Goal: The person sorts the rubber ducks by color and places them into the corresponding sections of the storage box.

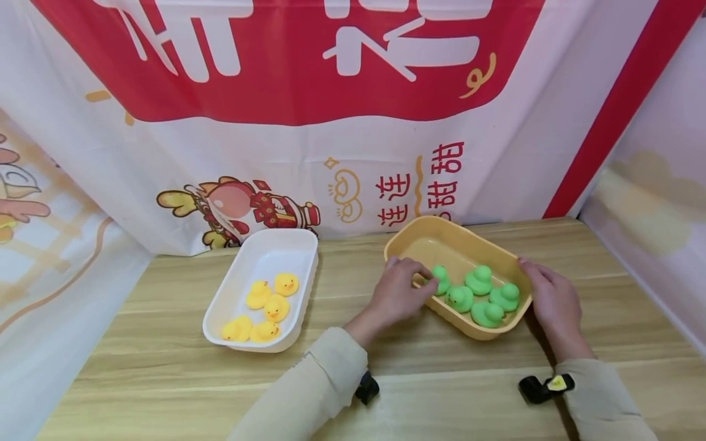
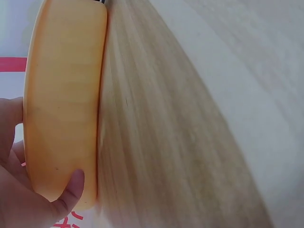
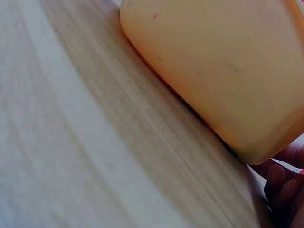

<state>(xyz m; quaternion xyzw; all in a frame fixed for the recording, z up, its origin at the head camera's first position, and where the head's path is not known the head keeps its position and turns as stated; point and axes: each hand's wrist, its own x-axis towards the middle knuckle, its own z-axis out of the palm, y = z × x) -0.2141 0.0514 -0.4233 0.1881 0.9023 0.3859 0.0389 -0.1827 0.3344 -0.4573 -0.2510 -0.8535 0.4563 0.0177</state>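
Note:
An orange-yellow plastic basin (image 1: 430,239) stands on the table at the right, its long sides slanting, with several green toy ducks (image 1: 478,280) in its near part. My left hand (image 1: 398,291) grips its near left side. The fingers reach over the rim beside the leftmost duck; whether they touch it cannot be told. In the left wrist view, the thumb (image 2: 72,192) lies against the basin's outer wall (image 2: 66,95). My right hand (image 1: 554,300) holds the basin's right end, thumb at the rim. Its fingers (image 3: 285,183), partly hidden, curl by the lower corner in the right wrist view.
Left of the basin, a white tray (image 1: 265,251) holds several yellow toy ducks (image 1: 276,307). Both containers stand on a wood-grain table (image 1: 165,380). A printed red and white cloth (image 1: 309,73) hangs right behind them, and further cloth closes off both sides.

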